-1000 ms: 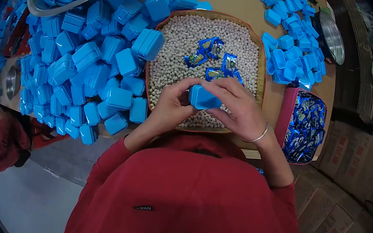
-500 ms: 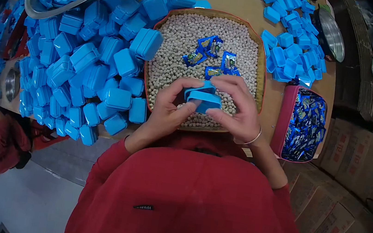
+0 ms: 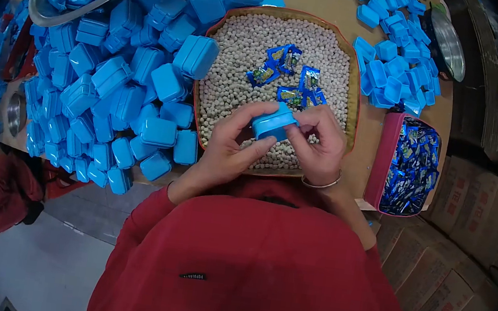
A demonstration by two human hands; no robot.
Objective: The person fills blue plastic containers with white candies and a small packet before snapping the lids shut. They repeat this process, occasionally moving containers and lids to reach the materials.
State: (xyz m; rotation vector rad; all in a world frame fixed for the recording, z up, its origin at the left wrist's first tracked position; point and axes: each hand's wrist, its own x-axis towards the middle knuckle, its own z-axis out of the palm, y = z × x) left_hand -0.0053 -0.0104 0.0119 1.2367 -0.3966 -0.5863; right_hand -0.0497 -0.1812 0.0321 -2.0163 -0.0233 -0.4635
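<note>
A small blue plastic box [image 3: 273,125], its two halves now closed together, is between my hands above a tray of round pale candies [image 3: 243,49]. My left hand [image 3: 235,138] grips its left side, thumb at the near face and fingers behind. At the right end, my right hand [image 3: 322,143] pinches the box with thumb and fingers. Several shiny blue sachets [image 3: 309,79] lie on the candies just beyond my hands. What is inside the box is hidden.
Closed blue boxes [image 3: 112,76] are heaped at the left. A metal basin [image 3: 51,20] of blue parts stands behind them. Open blue halves [image 3: 389,73] lie at the right, near a pink-rimmed bin [image 3: 384,166] of sachets. Cartons [image 3: 473,202] are stacked right; another person [image 3: 5,194] sits left.
The box's two halves were apart, with its opening showing; now they are together. My right hand has shifted its grip to the box's right end.
</note>
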